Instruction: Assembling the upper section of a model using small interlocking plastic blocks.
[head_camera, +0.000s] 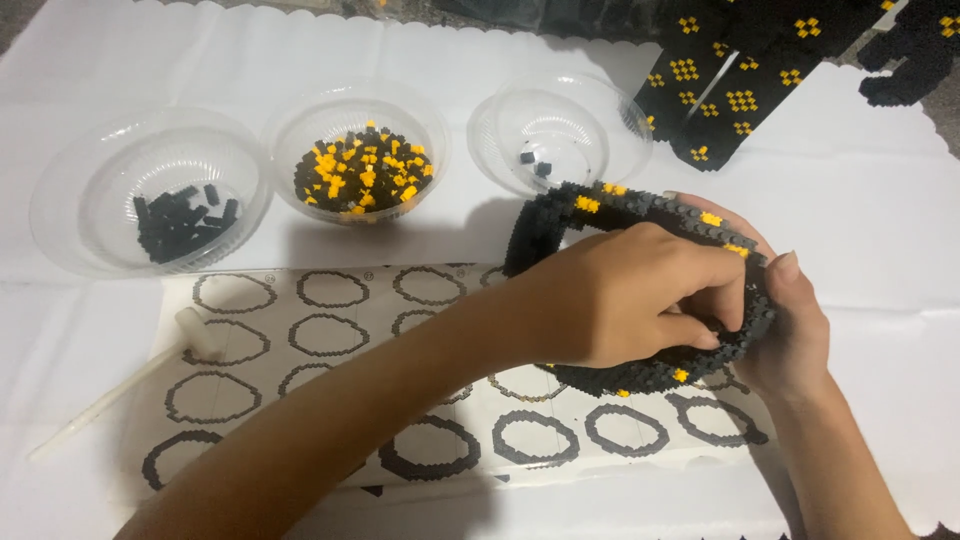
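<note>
Block ring (600, 205), black w/ yellow studs: looks light, stiff, brittle at joints (judgement). Right hand (795, 335) cups rim at 3 o'clock; left hand (620, 295) pinches rim there.

Ring (640, 290) over sheet (330, 370), before bowls (360, 160).

- Beyond the hands (620, 300), three clear plastic bowls (150, 190) stand in a close row and block a straight reach.
- Right of that row, a black and yellow brick-built model (740, 90) bars the far corner.
- Left of the hands, a white plastic mallet (120, 385) lies on the printed instruction sheet (330, 330).
- Right of the hands, the white-covered counter (890, 230) lies bare.
</note>
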